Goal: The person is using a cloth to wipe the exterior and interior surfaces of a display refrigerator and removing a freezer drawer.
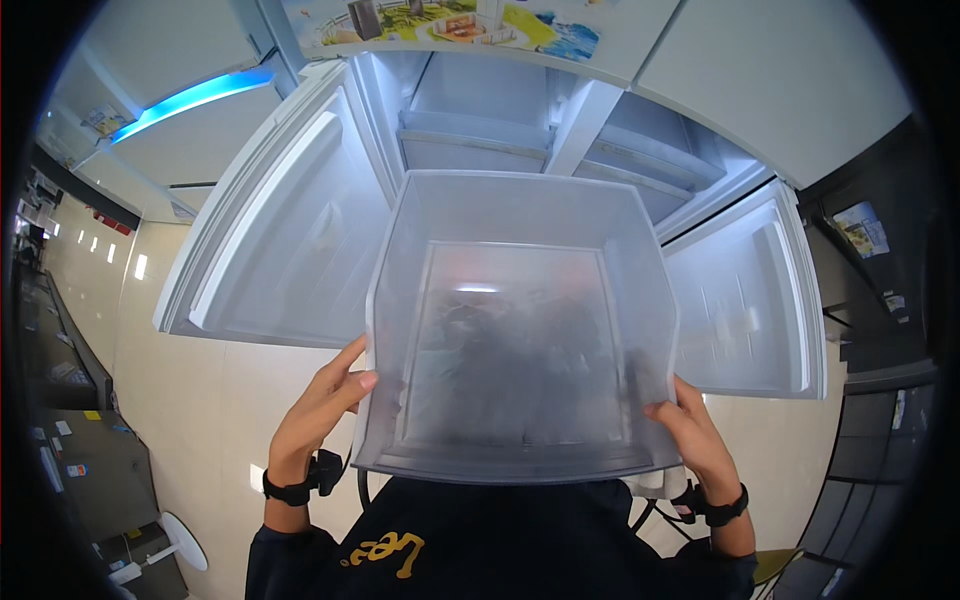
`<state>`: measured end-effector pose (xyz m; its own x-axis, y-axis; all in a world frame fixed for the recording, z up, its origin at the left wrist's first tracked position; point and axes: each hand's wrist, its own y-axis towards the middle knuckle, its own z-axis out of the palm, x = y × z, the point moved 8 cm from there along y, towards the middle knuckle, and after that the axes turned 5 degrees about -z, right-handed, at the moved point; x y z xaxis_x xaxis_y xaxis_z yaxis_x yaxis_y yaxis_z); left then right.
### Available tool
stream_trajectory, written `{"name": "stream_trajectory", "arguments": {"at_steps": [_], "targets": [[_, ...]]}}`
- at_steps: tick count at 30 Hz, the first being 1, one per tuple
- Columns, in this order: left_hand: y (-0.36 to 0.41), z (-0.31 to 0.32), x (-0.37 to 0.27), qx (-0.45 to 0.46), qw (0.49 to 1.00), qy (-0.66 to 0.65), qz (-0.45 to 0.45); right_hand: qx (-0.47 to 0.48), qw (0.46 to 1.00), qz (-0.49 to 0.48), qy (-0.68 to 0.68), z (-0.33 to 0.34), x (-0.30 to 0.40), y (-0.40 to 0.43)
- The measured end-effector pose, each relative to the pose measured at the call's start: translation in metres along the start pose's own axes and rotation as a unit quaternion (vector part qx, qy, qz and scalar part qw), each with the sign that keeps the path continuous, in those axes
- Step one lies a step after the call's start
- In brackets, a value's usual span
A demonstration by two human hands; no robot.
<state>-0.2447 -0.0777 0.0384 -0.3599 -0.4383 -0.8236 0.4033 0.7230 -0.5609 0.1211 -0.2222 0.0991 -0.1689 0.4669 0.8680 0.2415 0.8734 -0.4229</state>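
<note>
A translucent plastic refrigerator drawer (517, 337), with nothing lying in it, is held level in front of my body. My left hand (319, 405) grips its left side wall, with the thumb near the rim. On the opposite wall is my right hand (690, 427), its thumb hooked over the rim and the other fingers outside. Beyond the drawer stands a refrigerator with its lower compartments exposed. Its left door (300, 240) and right door (742, 300) are swung wide. Translucent drawers (476, 150) sit in the left compartment, and more drawers (645, 169) are in the right one.
A white divider (585, 127) separates the two compartments. Dark appliances (870, 277) stand at the right, and a light refrigerator with a blue-lit strip (195, 105) at the left. Grey cabinets (97, 472) and a round white disc (184, 540) are at lower left. The floor (225, 390) is glossy tile.
</note>
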Motion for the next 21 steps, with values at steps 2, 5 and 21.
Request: {"name": "stream_trajectory", "arguments": {"at_steps": [2, 5, 21], "targets": [[-0.011, 0.002, -0.004, 0.006, 1.0, 0.025, 0.014, -0.002, 1.0, 0.013, 0.001, -0.002, 0.003, -0.016], [-0.026, 0.002, -0.021, 0.01, 0.995, 0.091, 0.048, 0.024, 0.999, 0.038, -0.001, -0.006, 0.004, -0.035], [-0.09, 0.029, -0.079, 0.15, 0.966, 0.206, -0.044, 0.082, 0.962, 0.261, 0.019, -0.024, 0.004, -0.11]]}}
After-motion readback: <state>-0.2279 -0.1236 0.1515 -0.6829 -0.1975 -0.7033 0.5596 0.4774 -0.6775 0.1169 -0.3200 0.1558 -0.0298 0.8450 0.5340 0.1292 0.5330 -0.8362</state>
